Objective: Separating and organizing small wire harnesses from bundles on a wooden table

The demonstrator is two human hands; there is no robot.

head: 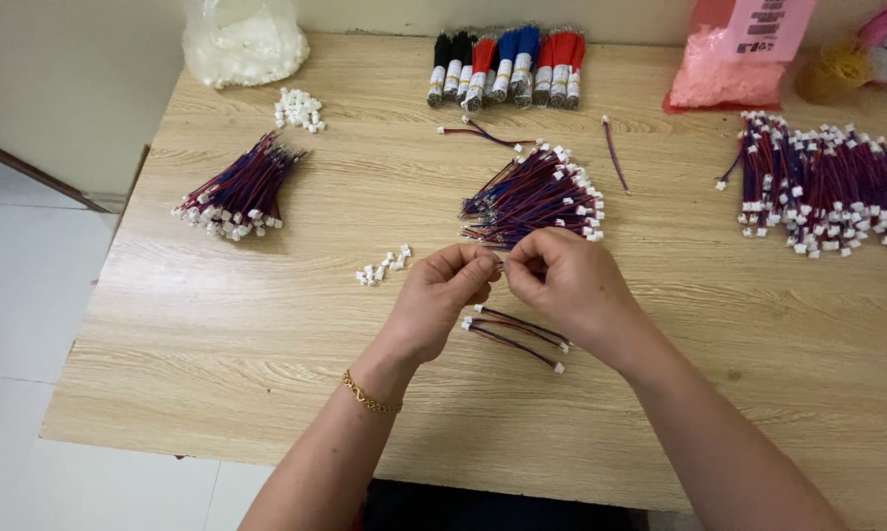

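I see my left hand (pixel 450 285) and right hand (pixel 561 280) pinched together on a thin wire (pixel 502 264) above the wooden table (pixel 217 344). Just behind them lies a loose pile of red-and-blue wires (pixel 537 197) with white plugs; three finished ones (pixel 517 334) lie beneath my hands. Two more piles sit left (pixel 239 192) and right (pixel 827 182), and small white plastic plugs (pixel 382 265) lie near my left hand.
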